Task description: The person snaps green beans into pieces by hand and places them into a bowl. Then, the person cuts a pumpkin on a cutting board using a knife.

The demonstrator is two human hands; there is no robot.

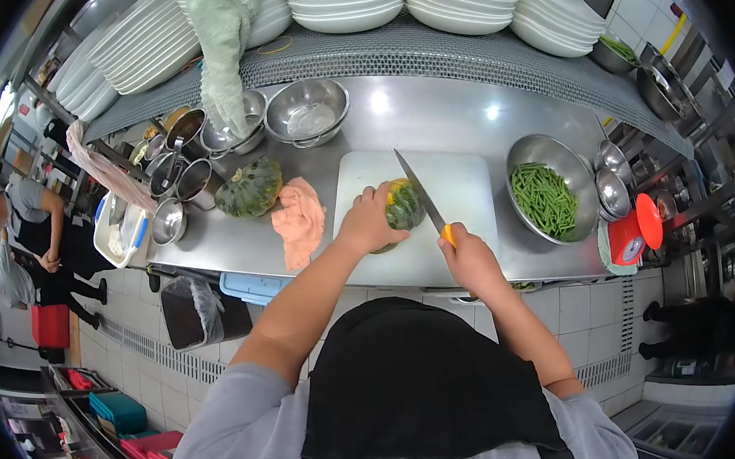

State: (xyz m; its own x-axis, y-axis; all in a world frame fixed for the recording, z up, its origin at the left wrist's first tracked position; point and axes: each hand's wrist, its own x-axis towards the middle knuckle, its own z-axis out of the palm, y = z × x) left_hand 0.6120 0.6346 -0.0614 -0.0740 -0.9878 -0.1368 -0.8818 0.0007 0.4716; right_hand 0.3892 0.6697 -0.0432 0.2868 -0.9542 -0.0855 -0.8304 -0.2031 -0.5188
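On the white cutting board [458, 175] lies a piece of green and yellow pumpkin [403, 205]. My left hand [370, 219] is wrapped round its left side, pressing it to the board. In my right hand [472, 260] is the yellow handle of a knife [421, 192]; the blade points up and away, close along the pumpkin's right side. Whether the edge touches the skin cannot be made out. A second green pumpkin [249, 188] sits left of the board, beside a crumpled orange cloth [300, 222].
Right of the board stands a steel bowl [584, 180] of cut green beans [543, 202], then a red scale [627, 242]. Metal bowls [307, 113] and pots crowd the back left. Stacked white plates [345, 2] fill the shelf above. Two people stand at far left.
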